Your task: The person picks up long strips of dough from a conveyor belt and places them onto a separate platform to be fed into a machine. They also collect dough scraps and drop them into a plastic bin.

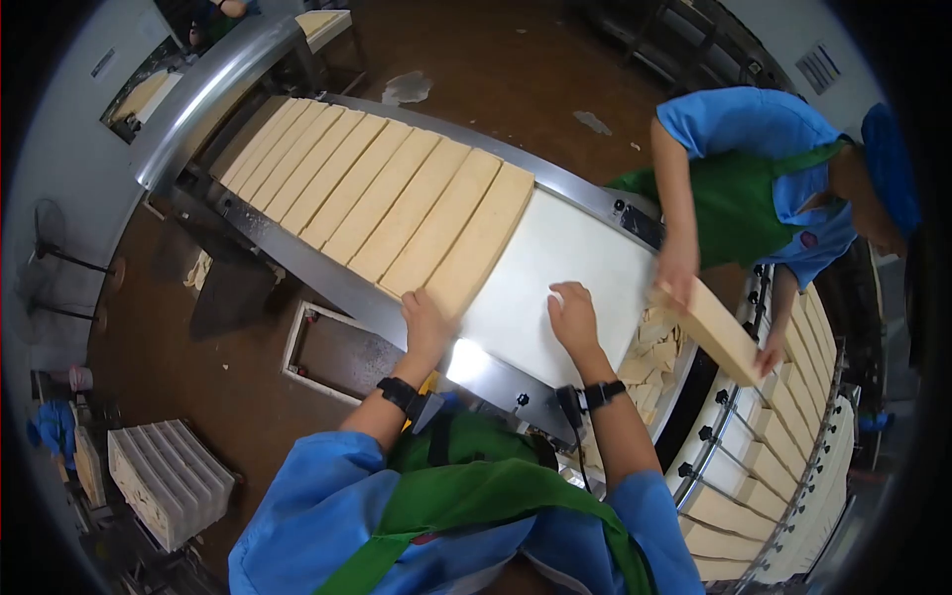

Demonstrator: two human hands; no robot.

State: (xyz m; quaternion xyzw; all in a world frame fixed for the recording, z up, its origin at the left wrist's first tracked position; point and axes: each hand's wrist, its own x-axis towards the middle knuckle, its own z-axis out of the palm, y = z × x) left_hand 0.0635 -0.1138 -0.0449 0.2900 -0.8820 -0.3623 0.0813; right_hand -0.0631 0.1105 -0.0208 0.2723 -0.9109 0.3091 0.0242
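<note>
My left hand (pixel 428 325) touches the near end of the last slab (pixel 484 238) in a row of long, pale beige, dough-like slabs. Its fingers are apart, resting at the slab's corner rather than wrapped round it. Over the white conveyor belt (pixel 551 248), my right hand (pixel 575 315) is open, thumb and fingers apart, holding nothing. The slabs lie side by side across the belt's far part. On the right, a co-worker's two hands hold another beige slab (pixel 719 334) by its ends, tilted above the gap between two conveyors.
A metal hood (pixel 223 89) arches over the belt's far end. Beige scraps (pixel 650 362) lie beside the belt at right. A second conveyor carries more slabs (pixel 769 466). The co-worker (pixel 754 169) stands across the belt. Stacked trays (pixel 171 481) stand on the floor at left.
</note>
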